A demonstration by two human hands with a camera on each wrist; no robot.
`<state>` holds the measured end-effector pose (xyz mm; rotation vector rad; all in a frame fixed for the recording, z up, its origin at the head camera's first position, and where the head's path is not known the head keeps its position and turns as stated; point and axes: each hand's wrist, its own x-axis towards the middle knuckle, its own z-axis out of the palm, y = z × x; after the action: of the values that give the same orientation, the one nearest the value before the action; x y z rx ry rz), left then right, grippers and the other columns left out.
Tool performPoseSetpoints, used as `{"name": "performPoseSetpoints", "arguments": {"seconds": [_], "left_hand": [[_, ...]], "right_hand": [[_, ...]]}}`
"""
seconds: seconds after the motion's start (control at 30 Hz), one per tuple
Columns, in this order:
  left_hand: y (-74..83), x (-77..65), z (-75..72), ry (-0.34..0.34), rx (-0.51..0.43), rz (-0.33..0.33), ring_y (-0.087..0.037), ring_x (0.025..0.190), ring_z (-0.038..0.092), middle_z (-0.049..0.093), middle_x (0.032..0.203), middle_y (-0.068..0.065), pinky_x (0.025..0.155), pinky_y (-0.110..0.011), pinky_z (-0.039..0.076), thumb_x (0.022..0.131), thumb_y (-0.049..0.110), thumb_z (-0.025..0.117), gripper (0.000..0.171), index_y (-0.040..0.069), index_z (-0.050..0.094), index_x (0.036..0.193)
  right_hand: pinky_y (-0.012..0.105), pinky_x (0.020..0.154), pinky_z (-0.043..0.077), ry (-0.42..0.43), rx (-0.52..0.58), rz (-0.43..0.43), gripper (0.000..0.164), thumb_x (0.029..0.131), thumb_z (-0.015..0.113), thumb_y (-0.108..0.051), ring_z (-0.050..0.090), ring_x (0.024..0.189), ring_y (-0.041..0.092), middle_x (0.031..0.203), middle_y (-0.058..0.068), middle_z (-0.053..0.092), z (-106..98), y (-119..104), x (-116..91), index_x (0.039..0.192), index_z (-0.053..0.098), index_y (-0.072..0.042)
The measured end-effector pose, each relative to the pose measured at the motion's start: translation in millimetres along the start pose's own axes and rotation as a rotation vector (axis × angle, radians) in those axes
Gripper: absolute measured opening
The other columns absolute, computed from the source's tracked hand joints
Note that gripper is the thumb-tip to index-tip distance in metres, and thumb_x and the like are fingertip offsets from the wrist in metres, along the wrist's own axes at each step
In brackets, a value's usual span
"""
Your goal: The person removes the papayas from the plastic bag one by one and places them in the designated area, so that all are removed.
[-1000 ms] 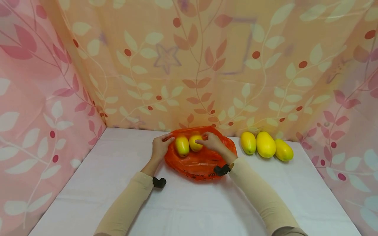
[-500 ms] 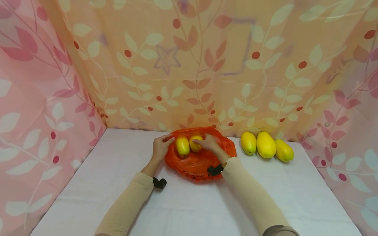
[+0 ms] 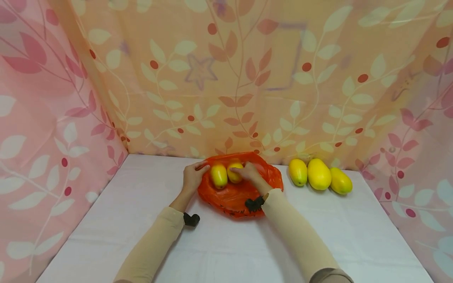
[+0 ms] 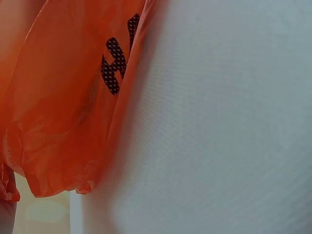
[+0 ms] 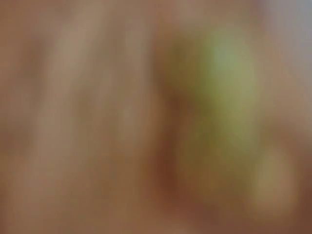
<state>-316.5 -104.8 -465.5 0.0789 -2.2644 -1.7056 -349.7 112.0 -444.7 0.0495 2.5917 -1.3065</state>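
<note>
An orange plastic bag [image 3: 233, 200] lies spread open on the table in the head view, with black lettering on its near side. Two yellow mangoes are inside it: a left mango [image 3: 219, 176] and a right mango [image 3: 234, 176]. My left hand [image 3: 192, 177] pinches the bag's left rim; the left wrist view shows the bag's lettered side, and only a sliver of hand at the edge. Reaching into the bag, my right hand [image 3: 250, 173] holds the right mango, thumb over its near side. The right wrist view is too blurred for detail beyond a yellow-green shape.
To the right of the bag, three more mangoes stand side by side: one on the left [image 3: 298, 172], a larger one in the middle [image 3: 319, 174] and one on the right [image 3: 341, 181]. A white cloth covers the table [image 3: 226, 251]. Floral curtains [image 3: 212, 98] enclose the back and sides.
My right hand has closed in on the right mango, and its wrist and forearm have swung a little to the left. My left hand and the other mangoes have stayed put.
</note>
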Motion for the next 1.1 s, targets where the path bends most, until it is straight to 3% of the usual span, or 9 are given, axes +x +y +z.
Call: {"name": "performPoseSetpoints", "arguments": {"seconds": [0.23, 0.4, 0.7, 0.97, 1.1], "left_hand": [[0.1, -1.0, -0.7, -0.001, 0.001, -0.011, -0.029, 0.11, 0.066, 0.072, 0.111, -0.018, 0.094, -0.042, 0.054, 0.087, 0.016, 0.073, 0.029, 0.0, 0.073, 0.111], [0.2, -1.3, -0.1, 0.008, 0.015, -0.005, -0.029, 0.11, 0.066, 0.072, 0.111, -0.018, 0.093, -0.04, 0.055, 0.087, 0.016, 0.073, 0.029, 0.0, 0.073, 0.111], [1.8, -0.4, -1.4, -0.004, -0.006, -0.014, -0.029, 0.11, 0.066, 0.071, 0.113, -0.018, 0.094, -0.04, 0.054, 0.087, 0.015, 0.074, 0.029, 0.001, 0.073, 0.112], [1.0, 0.9, -2.1, 0.001, 0.014, 0.006, -0.031, 0.111, 0.065, 0.072, 0.112, -0.019, 0.094, -0.04, 0.055, 0.086, 0.016, 0.074, 0.029, 0.0, 0.073, 0.111], [1.6, 0.9, -1.3, -0.002, 0.005, 0.007, -0.03, 0.111, 0.066, 0.071, 0.113, -0.019, 0.095, -0.041, 0.054, 0.087, 0.015, 0.073, 0.029, 0.0, 0.073, 0.111]], "right_hand": [[0.027, 0.074, 0.048, -0.063, -0.068, -0.025, 0.051, 0.085, 0.072, -0.043, 0.053, 0.088, 0.023, 0.095, 0.007, 0.057, -10, -4, -6, 0.114, 0.062, -0.001], [0.026, 0.07, 0.046, -0.088, -0.147, -0.039, 0.057, 0.083, 0.072, -0.047, 0.054, 0.087, 0.023, 0.098, 0.007, 0.059, -21, -10, -13, 0.118, 0.062, -0.003], [0.026, 0.072, 0.055, -0.169, -0.084, -0.103, 0.064, 0.084, 0.075, -0.037, 0.058, 0.092, 0.023, 0.118, 0.015, 0.057, -41, -19, -34, 0.129, 0.052, 0.003], [0.034, 0.082, 0.055, -0.176, -0.101, -0.149, 0.069, 0.084, 0.074, -0.041, 0.057, 0.097, 0.025, 0.121, 0.017, 0.057, -62, -28, -48, 0.134, 0.05, 0.0], [0.033, 0.081, 0.054, -0.18, -0.114, -0.162, 0.071, 0.085, 0.074, -0.04, 0.057, 0.095, 0.025, 0.12, 0.017, 0.057, -75, -32, -54, 0.138, 0.047, 0.0]]}}
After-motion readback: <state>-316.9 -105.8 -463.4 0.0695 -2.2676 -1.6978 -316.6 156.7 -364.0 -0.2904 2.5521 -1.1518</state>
